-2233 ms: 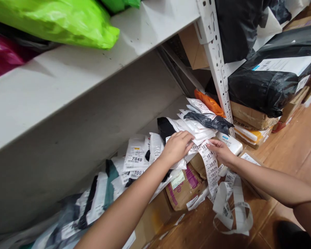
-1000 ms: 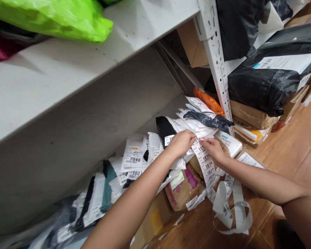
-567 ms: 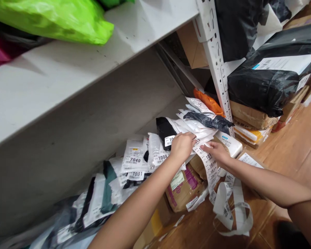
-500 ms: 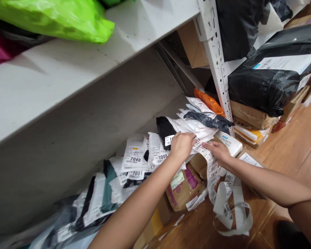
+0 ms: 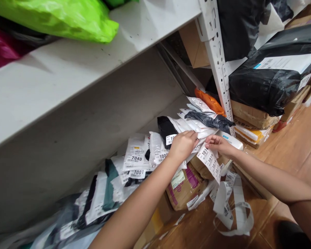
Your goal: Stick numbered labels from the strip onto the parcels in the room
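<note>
Labelling seems in hand: the right hand [image 5: 219, 145] pinches the label strip [image 5: 209, 162] at four o'clock from the left hand [image 5: 184, 144], whose grip by the packets [image 5: 190, 125] I cannot tell; next probably calls for steady pressing.

A lime-green bag [image 5: 64, 20] is laid on the white shelf [image 5: 67, 65], up and left of the left hand [image 5: 184, 144], with a magenta package [image 5: 2, 50] set farther left. Beyond and right of the right hand [image 5: 220, 145], a black-wrapped parcel [image 5: 266, 83] is stacked on a cardboard box [image 5: 251, 114], beside a perforated white post [image 5: 217, 58].
</note>
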`<state>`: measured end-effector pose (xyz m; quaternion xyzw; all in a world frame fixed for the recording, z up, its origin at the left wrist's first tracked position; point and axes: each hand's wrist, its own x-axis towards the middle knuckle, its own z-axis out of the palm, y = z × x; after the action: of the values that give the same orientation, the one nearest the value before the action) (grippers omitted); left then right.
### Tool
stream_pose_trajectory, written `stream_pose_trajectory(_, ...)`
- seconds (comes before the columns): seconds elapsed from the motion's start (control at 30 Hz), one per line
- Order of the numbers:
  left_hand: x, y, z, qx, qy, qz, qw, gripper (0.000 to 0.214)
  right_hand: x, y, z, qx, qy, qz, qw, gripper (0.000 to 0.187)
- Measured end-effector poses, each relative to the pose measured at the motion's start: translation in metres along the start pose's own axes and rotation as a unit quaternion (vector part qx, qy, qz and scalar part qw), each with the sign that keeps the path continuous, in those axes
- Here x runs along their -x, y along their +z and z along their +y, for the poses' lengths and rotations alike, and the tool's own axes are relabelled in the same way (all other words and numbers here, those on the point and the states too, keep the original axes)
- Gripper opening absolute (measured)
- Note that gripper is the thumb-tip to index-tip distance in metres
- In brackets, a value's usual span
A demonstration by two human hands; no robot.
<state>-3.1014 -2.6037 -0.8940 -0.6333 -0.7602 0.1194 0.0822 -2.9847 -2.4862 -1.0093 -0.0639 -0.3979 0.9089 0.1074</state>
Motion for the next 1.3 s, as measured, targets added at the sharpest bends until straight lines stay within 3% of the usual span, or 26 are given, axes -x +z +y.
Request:
stream_pose_trajectory(0.13, -0.006, 0.003, -0.004, 0.043, -0.020, 0.018, 0.999, 0.028, -0.004, -0.001, 0.010, -0.019, -0.019, 0.043, 0.999, 0.049)
stream_pose_trajectory(0.27, -0.020, 0.001, -0.016, 0.103, -0.007, -0.021, 0.994, 0.032, -0.005, 0.003, 0.016, -0.046, -0.066, 0.064, 0.995, 0.041)
stream_pose_trajectory(0.43, -0.029, -0.004, -0.030, 0.192, 0.031, -0.056, 0.979, 0.047, -0.005, 0.008, 0.009, -0.002, -0.102, 0.112, 0.988, 0.030)
stream_pose_trajectory(0.6, -0.036, -0.009, -0.032, 0.246, 0.001, -0.079, 0.966, 0.033, -0.011, 0.011, -0.002, 0.003, -0.099, 0.128, 0.987, 0.033)
stream_pose_trajectory(0.73, -0.040, -0.007, -0.029, 0.248, -0.016, -0.086, 0.965, 0.028, -0.020, 0.013, -0.002, -0.030, -0.086, 0.172, 0.981, 0.047)
stream_pose_trajectory(0.87, -0.040, 0.000, -0.023, 0.256, -0.049, -0.053, 0.964, 0.020, -0.029, 0.015, 0.008, -0.065, -0.046, 0.249, 0.965, 0.049)
stream_pose_trajectory(1.07, -0.041, 0.008, -0.020, 0.239, -0.088, -0.042, 0.966, 0.019, -0.040, 0.019, 0.017, -0.011, -0.106, 0.315, 0.943, 0.055)
stream_pose_trajectory(1.3, -0.045, 0.005, -0.016, 0.183, -0.109, -0.084, 0.973, 0.024, -0.034, 0.020, 0.013, 0.002, -0.118, 0.292, 0.949, 0.049)
